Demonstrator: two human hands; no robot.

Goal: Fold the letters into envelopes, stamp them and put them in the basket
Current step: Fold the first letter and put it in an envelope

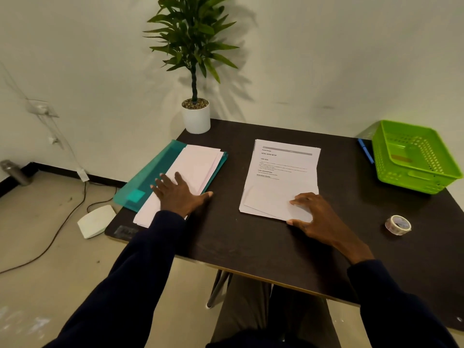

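Dark wood-look table (pixel 263 242) fills the head view, and both of your hands are down on paper.

Your left hand (pixel 178 192) lies flat with its fingers spread and relaxed. It presses on the near half of the stack of pale envelopes (pixel 198 164) and holds nothing. That stack sits on a teal folder (pixel 148 175) at the table's left edge, with the folder's near corner hanging past the edge.

Your right hand (pixel 320 218) rests on the near right corner of the pile of letters (pixel 283 172), which lies in the middle of the table, well apart from the envelopes. Its fingers are bent over the top sheet and the thumb sits at the near edge. Whether it pinches a sheet or only rests there cannot be told. The lower sheets are fanned slightly askew at that corner.

At the far right stands the green basket (pixel 444 169), and something flat and pale with a reddish patch lies inside it. A blue pen (pixel 365 150) lies just beside its left wall. A roll of tape (pixel 398 224) sits to the right of your right hand, near the table's right edge. A potted plant (pixel 196 119) stands at the far left corner, against the wall.
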